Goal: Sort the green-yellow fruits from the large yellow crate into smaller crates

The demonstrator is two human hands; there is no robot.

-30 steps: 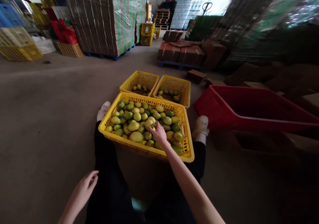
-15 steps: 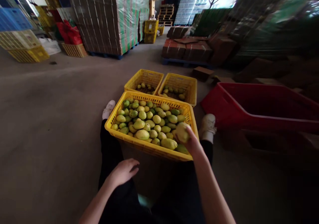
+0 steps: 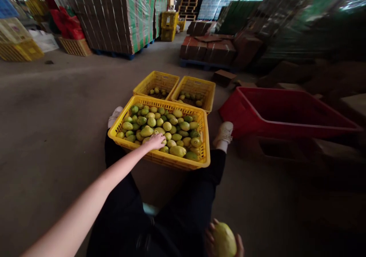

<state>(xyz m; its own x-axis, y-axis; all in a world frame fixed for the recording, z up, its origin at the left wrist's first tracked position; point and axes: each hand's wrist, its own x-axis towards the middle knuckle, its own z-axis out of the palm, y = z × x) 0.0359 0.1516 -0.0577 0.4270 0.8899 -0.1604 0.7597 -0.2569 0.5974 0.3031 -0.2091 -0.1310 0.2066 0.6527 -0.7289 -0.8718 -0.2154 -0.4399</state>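
Observation:
A yellow plastic crate [image 3: 183,163] full of yellow and green lemons [image 3: 167,126] stands between my feet. My left hand [image 3: 154,141] reaches over its near rim, fingers curled down over a lemon near the front. Part of that lemon is hidden under the hand. Low at the bottom edge, right of my legs and outside the crate, my right hand [image 3: 211,236] is wrapped round a large yellow lemon [image 3: 225,240]. Its fingers show on both sides of the fruit.
Two more yellow crates, a left one [image 3: 156,74] and a right one [image 3: 212,93], stand just behind, each with several lemons. A red tub [image 3: 286,126] is to the right. Farther back are stacked cartons [image 3: 207,49] and a wrapped pallet load [image 3: 100,17].
My right hand has carried a lemon from above the crate down to the lower right. My left hand has moved from above my lap onto the lemons. The view has shifted slightly.

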